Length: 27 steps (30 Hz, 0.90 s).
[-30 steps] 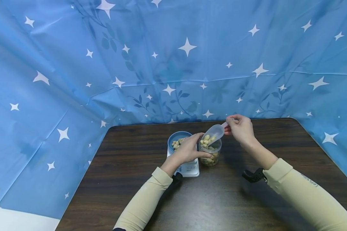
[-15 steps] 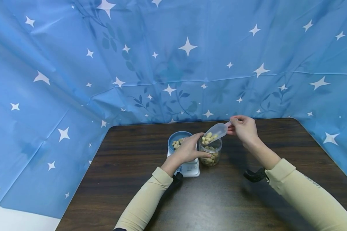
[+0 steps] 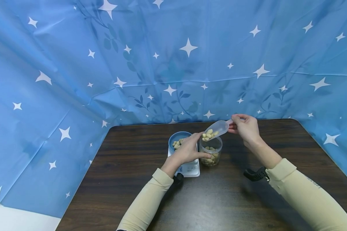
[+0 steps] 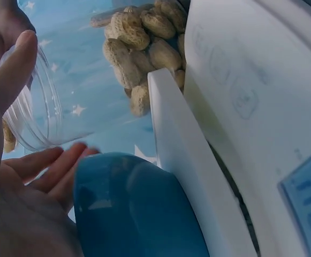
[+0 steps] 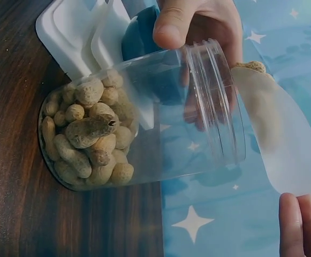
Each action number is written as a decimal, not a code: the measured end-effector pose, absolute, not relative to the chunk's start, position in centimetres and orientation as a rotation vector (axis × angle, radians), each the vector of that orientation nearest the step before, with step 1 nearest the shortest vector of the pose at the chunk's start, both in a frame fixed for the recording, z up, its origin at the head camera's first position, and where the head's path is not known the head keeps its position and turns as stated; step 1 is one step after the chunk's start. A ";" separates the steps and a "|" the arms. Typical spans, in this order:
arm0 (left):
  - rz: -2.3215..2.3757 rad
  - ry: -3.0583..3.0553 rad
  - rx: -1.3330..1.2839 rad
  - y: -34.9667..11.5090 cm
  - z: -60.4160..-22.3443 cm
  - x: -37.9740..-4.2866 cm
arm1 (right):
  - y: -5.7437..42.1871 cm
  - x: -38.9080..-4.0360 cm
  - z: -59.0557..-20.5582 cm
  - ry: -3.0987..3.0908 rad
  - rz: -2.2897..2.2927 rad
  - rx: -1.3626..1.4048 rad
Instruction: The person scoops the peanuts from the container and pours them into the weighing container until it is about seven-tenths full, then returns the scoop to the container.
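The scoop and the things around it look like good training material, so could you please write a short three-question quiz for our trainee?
1. Fill in: the scoop is held by the ____.
2. True or false: the scoop is empty.
3. Short answer: what stands on the white scale, beside the clear jar?

Key:
1. right grip.
2. False; peanuts lie in it.
3. The blue bowl.

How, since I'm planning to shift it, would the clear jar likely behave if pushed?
The jar would probably stay stiff: it looks straight-sided and undented. It may resist tipping, since the peanuts sit low. Its smooth, shiny surface could prove slippery.
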<state>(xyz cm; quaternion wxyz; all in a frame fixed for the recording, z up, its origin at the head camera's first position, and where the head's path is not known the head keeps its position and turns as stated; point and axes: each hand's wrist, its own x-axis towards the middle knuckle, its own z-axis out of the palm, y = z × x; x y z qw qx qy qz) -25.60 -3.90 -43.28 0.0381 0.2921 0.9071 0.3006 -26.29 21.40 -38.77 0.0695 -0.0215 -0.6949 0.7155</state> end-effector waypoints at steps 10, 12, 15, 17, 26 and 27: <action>0.947 2.830 0.838 -6.2 -42.9 -25.5 | 20.8 -26.7 -38.9 -2.020 2.198 -0.052; 0.951 2.840 0.824 -6.8 -42.9 -25.6 | 20.6 -26.9 -38.9 -2.007 2.210 -0.047; 0.953 2.859 0.792 -7.8 -43.0 -25.8 | 20.2 -27.2 -38.9 -2.004 2.209 -0.042; 0.957 2.868 0.752 -8.4 -43.0 -25.9 | 19.9 -27.4 -38.8 -2.020 2.189 -0.039; 0.972 2.829 0.517 -11.1 -43.0 -26.3 | 18.8 -28.2 -38.7 -2.083 2.157 -0.039; 0.968 2.817 0.508 -11.3 -43.0 -26.3 | 18.7 -28.2 -38.7 -2.085 2.155 -0.041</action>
